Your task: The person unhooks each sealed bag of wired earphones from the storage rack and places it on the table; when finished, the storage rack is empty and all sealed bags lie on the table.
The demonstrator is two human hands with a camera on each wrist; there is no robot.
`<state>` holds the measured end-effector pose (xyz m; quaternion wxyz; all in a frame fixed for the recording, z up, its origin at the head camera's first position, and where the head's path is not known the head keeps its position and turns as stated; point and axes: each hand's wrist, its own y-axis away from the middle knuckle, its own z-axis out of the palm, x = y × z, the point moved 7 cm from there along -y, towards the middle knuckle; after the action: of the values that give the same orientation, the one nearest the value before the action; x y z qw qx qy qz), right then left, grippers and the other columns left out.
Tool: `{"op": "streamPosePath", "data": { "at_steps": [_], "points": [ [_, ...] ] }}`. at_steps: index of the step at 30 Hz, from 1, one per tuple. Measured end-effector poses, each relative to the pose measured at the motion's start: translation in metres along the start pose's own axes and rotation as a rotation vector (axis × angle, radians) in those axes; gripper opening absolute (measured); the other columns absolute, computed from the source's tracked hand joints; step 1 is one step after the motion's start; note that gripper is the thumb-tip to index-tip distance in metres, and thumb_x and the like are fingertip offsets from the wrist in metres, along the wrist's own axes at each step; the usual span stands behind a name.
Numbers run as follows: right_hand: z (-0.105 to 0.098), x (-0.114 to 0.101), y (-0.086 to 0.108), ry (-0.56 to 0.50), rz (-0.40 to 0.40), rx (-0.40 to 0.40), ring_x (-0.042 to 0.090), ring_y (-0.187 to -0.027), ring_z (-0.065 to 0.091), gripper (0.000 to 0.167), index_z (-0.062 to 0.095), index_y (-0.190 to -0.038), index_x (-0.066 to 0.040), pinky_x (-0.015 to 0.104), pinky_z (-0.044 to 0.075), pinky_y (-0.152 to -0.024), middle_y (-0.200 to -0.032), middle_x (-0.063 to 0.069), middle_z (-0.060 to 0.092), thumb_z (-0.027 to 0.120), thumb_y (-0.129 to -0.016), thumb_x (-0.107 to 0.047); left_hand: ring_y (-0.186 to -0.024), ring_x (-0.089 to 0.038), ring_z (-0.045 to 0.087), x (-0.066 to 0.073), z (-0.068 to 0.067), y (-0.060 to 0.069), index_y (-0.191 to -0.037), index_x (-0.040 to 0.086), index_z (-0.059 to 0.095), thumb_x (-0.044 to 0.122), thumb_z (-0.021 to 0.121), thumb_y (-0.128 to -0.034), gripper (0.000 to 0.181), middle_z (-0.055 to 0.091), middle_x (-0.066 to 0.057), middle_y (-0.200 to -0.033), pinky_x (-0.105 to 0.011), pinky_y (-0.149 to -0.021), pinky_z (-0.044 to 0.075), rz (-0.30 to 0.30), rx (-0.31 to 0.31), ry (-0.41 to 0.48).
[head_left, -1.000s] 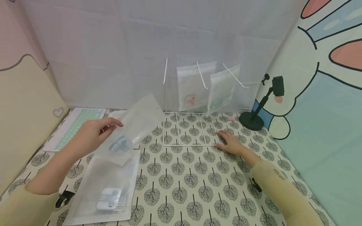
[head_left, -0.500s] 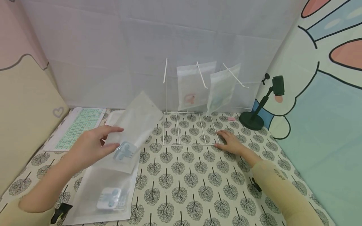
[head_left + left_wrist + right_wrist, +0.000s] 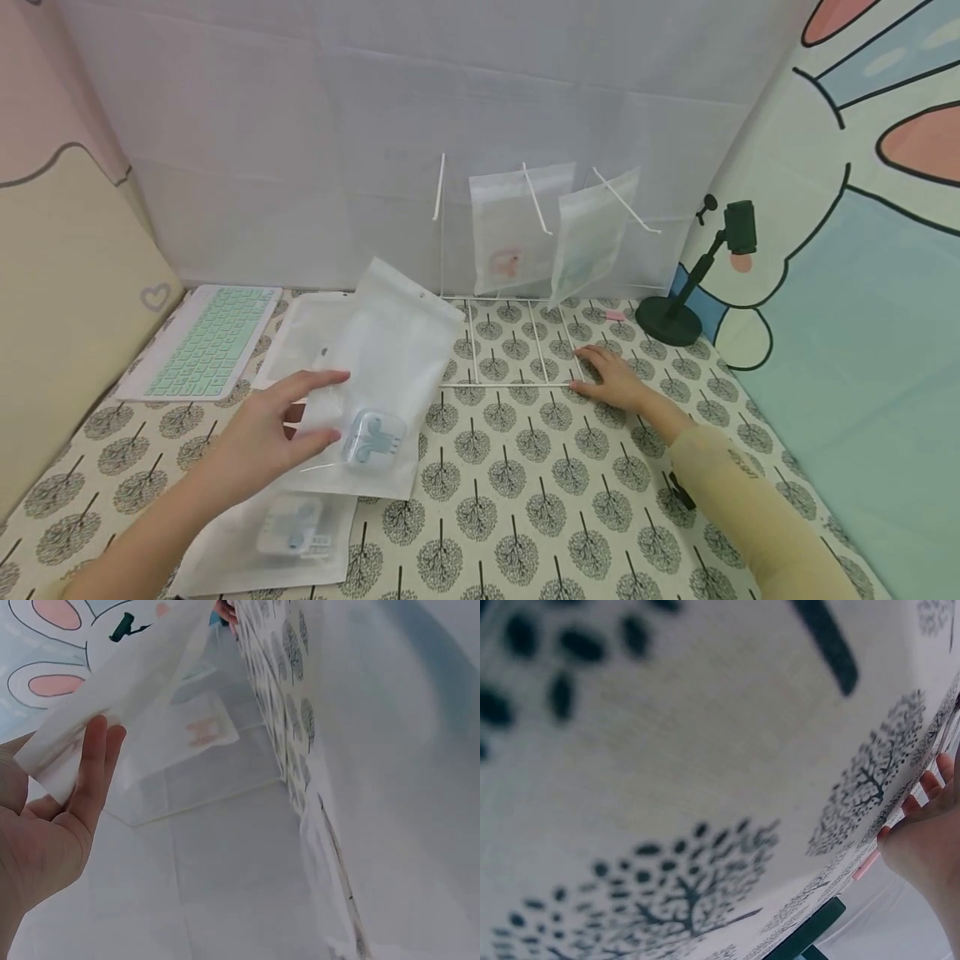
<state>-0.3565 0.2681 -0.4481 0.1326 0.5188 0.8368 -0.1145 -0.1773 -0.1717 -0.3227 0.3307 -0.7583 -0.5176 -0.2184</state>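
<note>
In the head view my left hand (image 3: 262,442) grips the left edge of a frosted bag (image 3: 390,367), with boxed pale-blue earphones (image 3: 373,439) near its bottom. The bag is raised and tilted, its holed top strip to the upper right. The left wrist view has the hand (image 3: 71,806) with the bag (image 3: 127,682) between thumb and fingers. My right hand (image 3: 617,383) rests at the right side of the white wire rack's base (image 3: 517,386), fingers relaxed. Two frosted bags (image 3: 517,217) (image 3: 592,242) hang on hooks of the rack; the left hook (image 3: 439,187) holds nothing.
Another frosted bag with earphones (image 3: 277,554) lies at the front left, and one more (image 3: 300,321) lies behind the raised bag. A white keyboard with green keys (image 3: 213,342) is at the left. A black stand (image 3: 669,321) and a small pink piece (image 3: 615,316) are right of the rack.
My left hand has moved down and slightly right. The held bag has turned its face more toward the head view and now overlaps the rack's left side. The right hand stays in place.
</note>
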Motion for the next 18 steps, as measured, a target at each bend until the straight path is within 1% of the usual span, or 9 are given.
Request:
{"op": "streamPosePath", "data": {
  "at_steps": [2,4,7,9,12,15,16,17,18],
  "points": [
    [0.000,0.000,0.000,0.003,-0.001,0.002,0.046,-0.132,0.030,0.066,0.041,-0.140,-0.004,0.064,0.021,-0.108,-0.144,0.023,0.036,0.063,-0.089,-0.039,-0.086,-0.020,0.065,-0.001,0.008,0.002,-0.132,0.026,0.053,0.017,0.078,-0.0776,0.060,0.055,-0.004,-0.133,-0.022,-0.064,0.054,-0.034,-0.020,0.069],
    [0.000,-0.001,0.000,0.006,-0.003,0.004,0.045,-0.132,0.031,0.065,0.041,-0.139,-0.004,0.064,0.021,-0.107,-0.143,0.024,0.036,0.063,-0.089,-0.039,-0.083,-0.018,0.063,-0.004,0.017,0.005,-0.132,0.029,0.052,0.020,0.078,-0.0774,0.061,0.052,-0.004,-0.136,-0.023,-0.062,0.054,-0.092,-0.038,0.131],
    [-0.002,-0.003,0.001,0.003,-0.015,0.008,0.046,-0.131,0.032,0.065,0.042,-0.138,-0.003,0.064,0.021,-0.107,-0.142,0.024,0.038,0.063,-0.088,-0.039,-0.078,-0.016,0.062,-0.009,0.030,0.009,-0.131,0.030,0.052,0.019,0.078,-0.0763,0.062,0.049,-0.004,-0.139,-0.026,-0.056,0.054,-0.175,-0.048,0.240],
    [-0.003,-0.005,0.002,-0.009,-0.018,0.008,0.047,-0.131,0.031,0.065,0.043,-0.138,-0.002,0.065,0.020,-0.108,-0.141,0.025,0.038,0.064,-0.088,-0.039,-0.075,-0.015,0.063,-0.012,0.039,0.012,-0.131,0.030,0.052,0.017,0.078,-0.0754,0.063,0.049,-0.006,-0.138,-0.028,-0.054,0.054,-0.221,-0.053,0.305],
    [-0.004,-0.006,0.002,-0.018,-0.018,0.007,0.047,-0.131,0.030,0.065,0.043,-0.138,-0.002,0.065,0.017,-0.109,-0.142,0.025,0.038,0.064,-0.088,-0.037,-0.074,-0.013,0.066,-0.014,0.054,0.017,-0.131,0.028,0.052,0.014,0.078,-0.0745,0.064,0.051,-0.011,-0.134,-0.030,-0.053,0.055,-0.273,-0.068,0.409],
    [-0.003,-0.005,0.001,-0.008,-0.016,0.000,0.046,-0.132,0.030,0.065,0.042,-0.138,-0.002,0.064,0.016,-0.110,-0.142,0.024,0.037,0.064,-0.088,-0.037,-0.060,-0.009,0.059,-0.015,0.067,0.021,-0.131,0.028,0.053,0.013,0.079,-0.0726,0.066,0.052,-0.010,-0.130,-0.025,-0.042,0.048,-0.342,-0.077,0.478],
    [-0.003,-0.005,0.001,-0.005,-0.016,-0.002,0.046,-0.132,0.030,0.065,0.042,-0.139,-0.002,0.064,0.016,-0.110,-0.143,0.024,0.037,0.064,-0.088,-0.037,-0.055,-0.007,0.055,-0.016,0.071,0.022,-0.131,0.028,0.053,0.013,0.079,-0.0721,0.066,0.058,-0.011,-0.118,-0.023,-0.040,0.044,-0.369,-0.081,0.493],
    [-0.003,-0.004,0.001,-0.007,-0.016,-0.002,0.046,-0.132,0.030,0.064,0.042,-0.139,-0.002,0.064,0.016,-0.110,-0.143,0.024,0.037,0.064,-0.088,-0.036,-0.052,-0.007,0.050,-0.016,0.075,0.024,-0.130,0.029,0.053,0.012,0.080,-0.0714,0.067,0.059,-0.009,-0.112,-0.021,-0.039,0.041,-0.394,-0.082,0.505],
    [-0.003,-0.004,0.001,-0.008,-0.017,-0.002,0.046,-0.132,0.030,0.064,0.042,-0.139,-0.002,0.064,0.016,-0.110,-0.142,0.024,0.037,0.064,-0.088,-0.036,-0.047,-0.006,0.044,-0.016,0.079,0.025,-0.130,0.030,0.053,0.013,0.081,-0.0707,0.067,0.060,-0.007,-0.098,-0.020,-0.037,0.035,-0.419,-0.081,0.503]
  ]
}}
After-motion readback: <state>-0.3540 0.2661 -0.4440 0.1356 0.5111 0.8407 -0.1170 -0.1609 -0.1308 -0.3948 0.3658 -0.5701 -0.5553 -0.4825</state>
